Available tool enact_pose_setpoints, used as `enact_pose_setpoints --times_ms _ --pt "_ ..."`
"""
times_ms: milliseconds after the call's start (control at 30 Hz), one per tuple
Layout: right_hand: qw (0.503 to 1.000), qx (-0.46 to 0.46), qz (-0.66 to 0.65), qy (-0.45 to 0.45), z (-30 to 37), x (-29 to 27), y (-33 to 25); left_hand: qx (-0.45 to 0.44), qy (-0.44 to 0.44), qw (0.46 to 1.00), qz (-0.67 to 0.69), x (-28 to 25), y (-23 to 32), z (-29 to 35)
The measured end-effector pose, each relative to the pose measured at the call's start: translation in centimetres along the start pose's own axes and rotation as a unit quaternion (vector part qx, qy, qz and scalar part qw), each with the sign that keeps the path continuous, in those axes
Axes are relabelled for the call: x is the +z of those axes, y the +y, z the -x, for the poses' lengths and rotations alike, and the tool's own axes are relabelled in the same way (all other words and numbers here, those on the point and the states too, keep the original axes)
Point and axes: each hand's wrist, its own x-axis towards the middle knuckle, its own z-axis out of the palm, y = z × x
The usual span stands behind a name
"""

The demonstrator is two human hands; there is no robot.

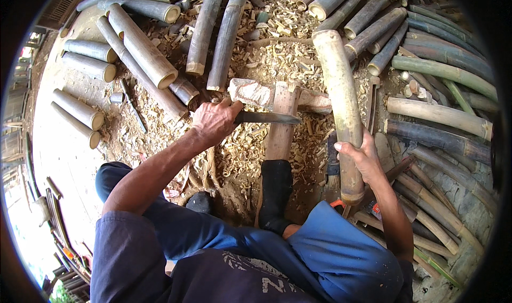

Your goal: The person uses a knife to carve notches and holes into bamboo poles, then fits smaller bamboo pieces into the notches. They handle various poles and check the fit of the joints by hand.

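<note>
My left hand (217,122) is wrapped round the handle of a knife (272,118). Its long, dark blade points right, across a flat wooden piece (280,135) that rests over a pale log (250,93). On the right, a thick bamboo tube (341,89) stands tilted, its near end by my right knee. My right hand (360,156) grips this tube on its lower part, thumb across the front. Knife and tube are apart. My foot in a black sock (276,191) lies at the near end of the wooden piece.
Pale shavings (234,153) cover the ground around the log. Cut bamboo tubes (141,44) lie at the left and far side. More bamboo poles (440,116) are piled at the right. Another blade (133,105) lies on the ground at the left.
</note>
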Motion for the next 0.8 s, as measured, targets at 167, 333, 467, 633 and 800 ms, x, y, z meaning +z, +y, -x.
enact_pose_setpoints --times_ms 167,333,467,633,800 --pt "0.992 -0.094 0.082 -0.02 -0.4 -0.4 0.5 0.009 0.009 1.0 -0.006 0.1 -0.1 -0.1" --pt "0.974 -0.138 0.179 -0.028 -0.5 -0.4 -0.7 0.011 0.02 1.0 0.0 -0.5 0.5 -0.1" --pt "0.949 -0.109 0.291 -0.059 -0.1 -0.2 -3.2 -0.015 -0.006 1.0 -0.01 -0.7 0.5 -0.4" --pt "0.713 -0.459 0.513 -0.133 -1.5 -2.0 -3.3 -0.041 -0.098 0.993 -0.042 -1.8 0.6 -1.0" --pt "0.575 -0.395 0.699 -0.154 -8.9 -3.9 -1.6 -0.038 -0.08 0.995 -0.045 -1.1 0.8 -1.5"
